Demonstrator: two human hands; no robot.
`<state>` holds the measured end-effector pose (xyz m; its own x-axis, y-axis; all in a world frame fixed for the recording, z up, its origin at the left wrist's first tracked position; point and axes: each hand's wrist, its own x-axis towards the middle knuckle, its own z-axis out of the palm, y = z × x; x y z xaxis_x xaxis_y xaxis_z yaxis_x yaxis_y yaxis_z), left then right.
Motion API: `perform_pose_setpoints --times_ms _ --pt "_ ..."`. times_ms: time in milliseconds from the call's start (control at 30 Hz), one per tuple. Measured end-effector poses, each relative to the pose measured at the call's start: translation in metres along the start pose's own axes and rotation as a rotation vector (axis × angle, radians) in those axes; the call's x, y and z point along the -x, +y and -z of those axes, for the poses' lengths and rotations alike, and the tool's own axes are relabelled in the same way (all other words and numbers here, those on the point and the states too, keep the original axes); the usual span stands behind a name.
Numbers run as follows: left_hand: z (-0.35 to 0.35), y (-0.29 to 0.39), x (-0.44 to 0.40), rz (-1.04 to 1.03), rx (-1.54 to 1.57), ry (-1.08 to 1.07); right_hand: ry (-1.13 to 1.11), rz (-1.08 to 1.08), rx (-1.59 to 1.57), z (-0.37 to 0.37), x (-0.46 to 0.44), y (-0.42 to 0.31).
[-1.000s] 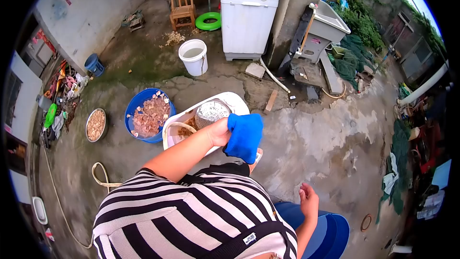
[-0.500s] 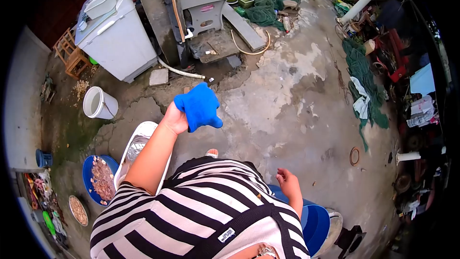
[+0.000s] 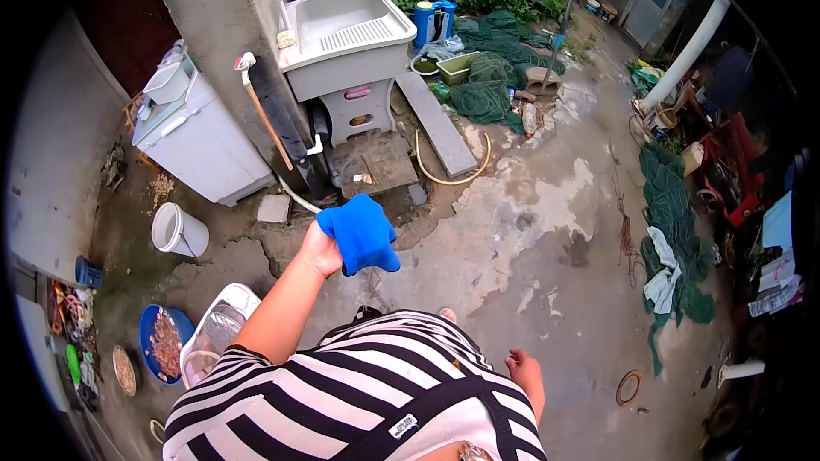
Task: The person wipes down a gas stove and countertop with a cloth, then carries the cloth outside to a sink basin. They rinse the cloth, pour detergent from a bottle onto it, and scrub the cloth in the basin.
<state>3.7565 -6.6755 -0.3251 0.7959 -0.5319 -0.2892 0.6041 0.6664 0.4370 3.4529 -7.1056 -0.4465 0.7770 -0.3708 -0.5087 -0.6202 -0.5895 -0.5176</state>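
Note:
My left hand (image 3: 320, 252) is stretched out in front of me, closed on a bunched blue cloth (image 3: 359, 235). The cloth covers the fingertips, and one corner of it droops to the right. Low beside my right hip hangs my right hand (image 3: 524, 373), fingers loosely bent and a little apart, with nothing seen in it. Past the cloth stands a grey plastic sink (image 3: 342, 30) with a ribbed washboard, and a white tap (image 3: 289, 8) rises at its left side.
A long stone slab (image 3: 437, 128) leans by the sink, near a curved hose (image 3: 453, 181). To the left are a white chest-like appliance (image 3: 201, 132), a white bucket (image 3: 179, 230) and a blue basin (image 3: 178, 324). Green netting (image 3: 675, 230) lies at right on the wet concrete (image 3: 512, 273).
The view has tilted up and moved forward, so the sink and the plants behind it show more fully. My left hand still holds the cloth; the blue container by my right hip is out of view.

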Motion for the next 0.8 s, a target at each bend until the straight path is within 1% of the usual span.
perform_pose_setpoints --times_ms 33,67,100,133,200,233,267,300,333,400,500,533,567,600,667,700,767,800 --pt "-0.013 -0.002 -0.018 -0.021 -0.009 -0.001 0.008 0.062 0.067 0.029 -0.031 -0.016" --pt "-0.019 0.001 -0.033 -0.034 -0.015 0.007 0.038 0.136 0.060 0.048 -0.061 -0.021" --pt "-0.035 0.007 -0.037 -0.072 -0.014 0.068 0.048 0.167 0.053 0.083 -0.074 -0.044" --pt "-0.026 0.003 -0.045 -0.103 -0.006 0.133 0.054 0.187 0.054 0.098 -0.097 -0.058" --pt "-0.028 0.005 -0.065 -0.124 0.023 0.108 0.059 0.256 0.172 0.121 -0.153 -0.077" --pt "-0.029 0.007 -0.073 -0.142 0.014 0.110 0.048 0.254 0.177 0.133 -0.174 -0.089" --pt "-0.038 0.008 -0.085 -0.141 0.019 0.119 0.035 0.301 0.153 0.147 -0.197 -0.102" --pt "-0.044 0.011 -0.093 -0.165 0.021 0.113 0.026 0.350 0.129 0.153 -0.216 -0.113" --pt "-0.049 0.014 -0.105 -0.190 0.023 0.104 0.022 0.351 0.134 0.157 -0.237 -0.123" --pt "-0.062 0.023 -0.134 -0.206 0.020 0.096 -0.057 0.422 0.041 0.163 -0.273 -0.145" --pt "-0.047 0.041 -0.195 -0.272 0.044 0.085 -0.121 0.422 0.016 0.170 -0.328 -0.170" --pt "-0.038 0.051 -0.219 -0.304 0.044 -0.005 -0.124 0.406 0.042 0.174 -0.346 -0.175" --pt "-0.034 0.062 -0.243 -0.336 0.046 -0.099 -0.132 0.392 0.047 0.178 -0.360 -0.180" --pt "-0.043 0.078 -0.263 -0.397 0.073 -0.004 -0.134 0.378 0.054 0.183 -0.376 -0.183" --pt "-0.070 0.127 -0.301 -0.477 0.057 -0.025 -0.183 0.301 0.114 0.194 -0.408 -0.183" --pt "-0.080 0.154 -0.317 -0.533 0.018 -0.032 -0.193 0.306 0.138 0.203 -0.423 -0.188" --pt "-0.080 0.218 -0.351 -0.655 -0.043 -0.040 -0.237 0.305 0.051 0.221 -0.456 -0.198" --pt "-0.089 0.248 -0.364 -0.739 -0.054 -0.079 -0.241 0.286 0.092 0.230 -0.473 -0.210"
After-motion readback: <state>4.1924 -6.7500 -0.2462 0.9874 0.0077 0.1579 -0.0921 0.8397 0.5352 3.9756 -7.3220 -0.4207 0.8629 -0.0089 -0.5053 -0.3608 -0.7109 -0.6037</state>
